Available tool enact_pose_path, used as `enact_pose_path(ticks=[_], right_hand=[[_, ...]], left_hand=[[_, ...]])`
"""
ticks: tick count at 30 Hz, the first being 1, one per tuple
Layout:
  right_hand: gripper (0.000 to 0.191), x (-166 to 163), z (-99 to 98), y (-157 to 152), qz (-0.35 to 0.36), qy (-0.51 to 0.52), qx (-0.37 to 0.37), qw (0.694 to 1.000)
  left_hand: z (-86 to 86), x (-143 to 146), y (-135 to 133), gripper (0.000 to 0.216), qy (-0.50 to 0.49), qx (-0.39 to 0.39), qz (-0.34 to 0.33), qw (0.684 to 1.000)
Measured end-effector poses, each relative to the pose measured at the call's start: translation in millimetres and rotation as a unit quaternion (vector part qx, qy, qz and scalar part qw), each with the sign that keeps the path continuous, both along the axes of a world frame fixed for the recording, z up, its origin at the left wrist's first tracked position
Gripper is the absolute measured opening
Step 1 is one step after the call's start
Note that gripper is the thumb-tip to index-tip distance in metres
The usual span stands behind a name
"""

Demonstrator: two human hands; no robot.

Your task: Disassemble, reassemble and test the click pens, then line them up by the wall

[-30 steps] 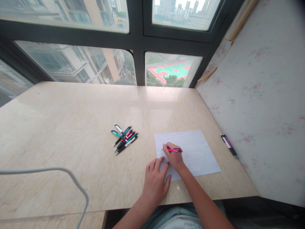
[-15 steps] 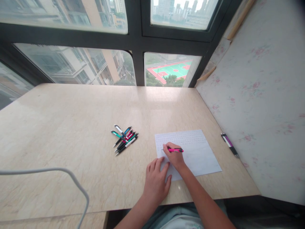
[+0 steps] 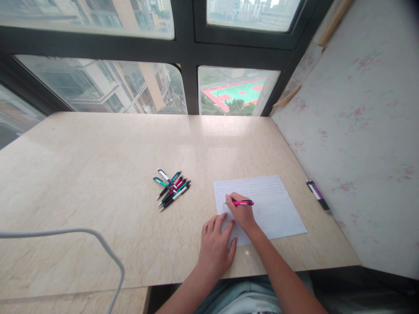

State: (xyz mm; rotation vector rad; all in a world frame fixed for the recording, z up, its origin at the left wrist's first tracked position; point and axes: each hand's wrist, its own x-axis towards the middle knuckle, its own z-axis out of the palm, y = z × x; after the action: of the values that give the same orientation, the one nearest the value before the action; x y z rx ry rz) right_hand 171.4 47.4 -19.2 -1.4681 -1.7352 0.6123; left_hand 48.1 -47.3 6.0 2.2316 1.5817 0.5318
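Note:
My right hand (image 3: 242,213) grips a pink and black ballpoint pen (image 3: 242,203), its tip at the left part of a white sheet of paper (image 3: 275,213). Rows of small handwriting run across the upper part of the sheet. Flat on the sheet's lower left corner and the tabletop, my left hand (image 3: 216,242) lies with its fingers spread. To the left of both hands is a loose pile of pens (image 3: 172,189) in white, green, blue, red and black, some crossing over others.
Two more pens (image 3: 318,197), with purple and white showing, lie against the floral-papered wall (image 3: 360,144) at the right. A grey cable (image 3: 98,237) curves over the near left of the marble-patterned tabletop (image 3: 98,174). Dark-framed windows (image 3: 188,56) stand behind.
The camera view has shifted slightly, so everything sits a little higher in the picture. My right hand still holds the pen at the paper, and my left hand stays in place.

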Motion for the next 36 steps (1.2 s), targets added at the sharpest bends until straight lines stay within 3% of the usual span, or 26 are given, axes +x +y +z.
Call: enact_pose_path(ticks=[36], right_hand=[[0.038,0.7,0.2,-1.7,-0.012,-0.005,0.007,1.0]], left_hand=[[1.2,-0.3,-1.1,0.039,0.001,0.005,0.001,1.0]])
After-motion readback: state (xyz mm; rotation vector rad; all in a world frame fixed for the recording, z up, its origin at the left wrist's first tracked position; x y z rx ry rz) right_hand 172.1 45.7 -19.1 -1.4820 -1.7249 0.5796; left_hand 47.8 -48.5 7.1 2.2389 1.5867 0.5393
